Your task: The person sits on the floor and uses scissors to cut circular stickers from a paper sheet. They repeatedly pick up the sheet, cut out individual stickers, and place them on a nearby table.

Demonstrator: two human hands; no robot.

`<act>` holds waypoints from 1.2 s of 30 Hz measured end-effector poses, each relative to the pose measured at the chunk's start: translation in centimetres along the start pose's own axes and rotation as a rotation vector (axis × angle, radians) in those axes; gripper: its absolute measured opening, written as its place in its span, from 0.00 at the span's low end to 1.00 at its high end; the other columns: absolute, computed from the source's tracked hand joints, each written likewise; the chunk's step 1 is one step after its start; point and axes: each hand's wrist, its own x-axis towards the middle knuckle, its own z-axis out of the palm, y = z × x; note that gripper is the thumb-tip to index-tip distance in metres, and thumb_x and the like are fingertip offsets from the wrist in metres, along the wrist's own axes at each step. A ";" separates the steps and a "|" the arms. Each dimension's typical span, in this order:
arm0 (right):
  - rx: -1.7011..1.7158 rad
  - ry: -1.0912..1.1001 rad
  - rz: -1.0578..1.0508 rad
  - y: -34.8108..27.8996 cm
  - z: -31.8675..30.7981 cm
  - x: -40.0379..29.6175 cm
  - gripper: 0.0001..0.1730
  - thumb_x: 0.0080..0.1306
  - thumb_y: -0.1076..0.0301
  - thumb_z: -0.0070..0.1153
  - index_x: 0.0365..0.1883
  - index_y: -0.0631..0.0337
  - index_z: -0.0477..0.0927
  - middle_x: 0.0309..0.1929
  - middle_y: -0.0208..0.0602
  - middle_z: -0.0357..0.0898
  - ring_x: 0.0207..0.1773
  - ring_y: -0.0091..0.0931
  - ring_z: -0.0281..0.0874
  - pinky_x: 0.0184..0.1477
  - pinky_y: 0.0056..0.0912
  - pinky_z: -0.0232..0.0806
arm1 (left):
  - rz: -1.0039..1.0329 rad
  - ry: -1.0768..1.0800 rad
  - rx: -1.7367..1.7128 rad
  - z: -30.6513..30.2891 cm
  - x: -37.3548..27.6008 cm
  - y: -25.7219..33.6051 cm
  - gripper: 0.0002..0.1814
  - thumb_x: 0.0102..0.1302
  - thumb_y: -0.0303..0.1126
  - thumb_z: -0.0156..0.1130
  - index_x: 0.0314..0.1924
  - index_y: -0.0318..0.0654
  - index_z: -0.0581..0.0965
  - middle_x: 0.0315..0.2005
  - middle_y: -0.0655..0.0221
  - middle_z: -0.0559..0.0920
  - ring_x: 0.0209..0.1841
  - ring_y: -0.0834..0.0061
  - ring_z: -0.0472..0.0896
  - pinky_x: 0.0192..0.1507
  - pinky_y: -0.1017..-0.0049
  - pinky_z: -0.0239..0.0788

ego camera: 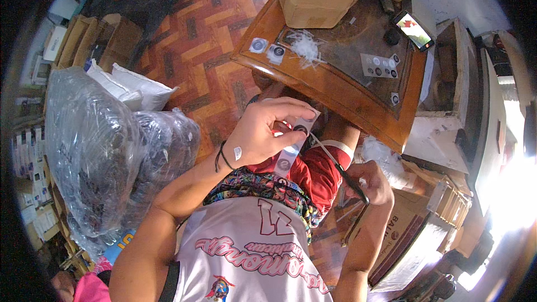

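Note:
My left hand (266, 128) pinches a narrow strip of round stickers (284, 164) between thumb and fingers, above my lap. Dark and pale circular prints show along the strip, and its lower end hangs free. A pair of scissors (331, 156) with a dark handle is gripped in my right hand (375, 182). The metal blades point up and left, their tips at the strip's right edge beside my left thumb. Whether the blades touch the strip I cannot tell. My right fingers partly hide the handle.
On the wooden table (323, 86) lie a heap of white offcuts (305, 48), cut stickers (258, 45), a sticker sheet (379, 66) and a lit phone (413, 30). A cardboard box (312, 8) stands at its back. Plastic-wrapped bundles (92, 147) are at left, another carton (396, 235) at right.

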 end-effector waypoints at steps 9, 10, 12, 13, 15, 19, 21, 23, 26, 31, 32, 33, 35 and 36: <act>-0.138 -0.106 -0.039 -0.2 -2.0 1.2 0.15 0.57 0.62 0.69 0.37 0.65 0.86 0.28 0.34 0.83 0.28 0.23 0.75 0.31 0.30 0.67 | 0.058 -0.082 0.137 -0.2 -0.6 0.4 0.23 0.58 0.19 0.72 0.55 0.37 0.84 0.55 0.63 0.86 0.47 0.73 0.87 0.47 0.75 0.83; -0.138 -0.116 -0.022 -0.5 -2.1 1.4 0.15 0.58 0.62 0.68 0.37 0.65 0.86 0.29 0.34 0.83 0.28 0.23 0.75 0.31 0.31 0.68 | 0.080 -0.088 0.148 -0.2 -0.6 0.3 0.23 0.58 0.19 0.71 0.55 0.36 0.84 0.54 0.63 0.86 0.45 0.72 0.88 0.45 0.74 0.86; -0.149 -0.129 -0.010 -0.6 -2.2 1.6 0.14 0.58 0.63 0.68 0.37 0.65 0.86 0.29 0.34 0.83 0.29 0.23 0.76 0.31 0.31 0.68 | 0.092 -0.091 0.144 -0.2 -0.7 0.0 0.23 0.58 0.18 0.71 0.55 0.35 0.84 0.54 0.63 0.86 0.47 0.70 0.88 0.46 0.74 0.86; -0.160 -0.131 -0.016 -0.5 -2.2 1.7 0.14 0.57 0.64 0.68 0.37 0.65 0.86 0.29 0.34 0.83 0.29 0.23 0.76 0.32 0.31 0.69 | 0.098 -0.091 0.142 -0.2 -0.7 -0.1 0.23 0.58 0.18 0.71 0.55 0.35 0.83 0.54 0.63 0.86 0.48 0.70 0.88 0.47 0.74 0.86; -0.146 -0.135 -0.015 -0.5 -2.2 1.8 0.13 0.57 0.65 0.68 0.36 0.65 0.86 0.29 0.34 0.84 0.29 0.22 0.76 0.32 0.31 0.69 | 0.087 -0.112 0.158 -0.3 -0.7 0.1 0.23 0.58 0.18 0.71 0.55 0.35 0.83 0.54 0.63 0.86 0.48 0.69 0.88 0.47 0.73 0.86; -0.074 -0.154 0.040 -0.8 -2.0 1.7 0.11 0.56 0.68 0.68 0.35 0.66 0.85 0.28 0.34 0.83 0.29 0.22 0.76 0.32 0.31 0.69 | 0.076 -0.133 0.116 -0.2 -0.7 -0.2 0.23 0.58 0.18 0.70 0.55 0.35 0.83 0.54 0.62 0.85 0.50 0.68 0.88 0.48 0.73 0.86; -0.079 -0.166 0.052 -0.7 -2.1 1.8 0.10 0.57 0.68 0.68 0.34 0.66 0.85 0.27 0.34 0.83 0.29 0.22 0.76 0.32 0.31 0.69 | 0.053 -0.148 0.125 -0.3 -0.7 -0.2 0.24 0.57 0.20 0.73 0.56 0.37 0.84 0.56 0.62 0.86 0.53 0.68 0.87 0.52 0.72 0.81; -0.112 -0.177 0.038 -0.5 -2.3 1.8 0.09 0.58 0.68 0.68 0.33 0.65 0.85 0.27 0.33 0.83 0.28 0.22 0.76 0.32 0.30 0.68 | 0.042 -0.153 0.134 -0.4 -0.7 -0.1 0.24 0.57 0.20 0.74 0.56 0.38 0.84 0.56 0.62 0.86 0.55 0.68 0.86 0.54 0.72 0.79; -0.087 -0.173 0.057 -0.8 -2.1 2.0 0.08 0.59 0.68 0.67 0.32 0.63 0.86 0.26 0.33 0.83 0.28 0.21 0.77 0.31 0.29 0.68 | -0.004 -0.145 0.133 -0.3 -0.8 0.1 0.24 0.56 0.20 0.73 0.56 0.37 0.84 0.55 0.61 0.86 0.55 0.67 0.86 0.56 0.71 0.78; -0.073 -0.130 -0.001 0.0 -1.4 2.3 0.07 0.59 0.69 0.69 0.27 0.64 0.85 0.22 0.30 0.83 0.23 0.19 0.76 0.25 0.26 0.66 | 0.044 -0.148 0.177 -0.2 -0.8 -0.3 0.24 0.56 0.21 0.73 0.55 0.37 0.84 0.54 0.59 0.87 0.57 0.64 0.85 0.61 0.68 0.75; -0.055 -0.107 -0.031 0.4 -1.3 2.4 0.08 0.60 0.70 0.69 0.25 0.64 0.85 0.21 0.28 0.82 0.21 0.18 0.76 0.23 0.24 0.65 | 0.074 -0.145 0.207 -0.1 -0.8 -0.5 0.24 0.56 0.21 0.74 0.55 0.37 0.84 0.53 0.59 0.87 0.58 0.63 0.85 0.61 0.68 0.75; -0.059 -0.105 -0.037 0.6 -1.2 2.4 0.08 0.60 0.70 0.69 0.25 0.64 0.85 0.21 0.28 0.82 0.21 0.18 0.76 0.23 0.24 0.65 | 0.105 -0.144 0.237 -0.1 -0.8 -0.7 0.24 0.56 0.21 0.74 0.55 0.37 0.84 0.53 0.59 0.87 0.58 0.63 0.85 0.62 0.67 0.75; -0.067 -0.101 -0.050 0.8 -1.2 2.5 0.08 0.61 0.70 0.69 0.25 0.64 0.85 0.20 0.28 0.82 0.21 0.17 0.76 0.23 0.23 0.65 | 0.130 -0.150 0.263 -0.1 -0.8 -0.8 0.24 0.56 0.22 0.74 0.55 0.37 0.84 0.53 0.59 0.87 0.58 0.62 0.85 0.62 0.67 0.74; -0.075 -0.111 -0.056 0.6 -1.1 2.6 0.08 0.61 0.70 0.68 0.25 0.64 0.85 0.20 0.28 0.82 0.21 0.18 0.76 0.23 0.23 0.65 | 0.123 -0.157 0.261 -0.1 -0.8 -0.8 0.24 0.56 0.22 0.74 0.55 0.37 0.84 0.54 0.59 0.87 0.58 0.62 0.85 0.63 0.67 0.74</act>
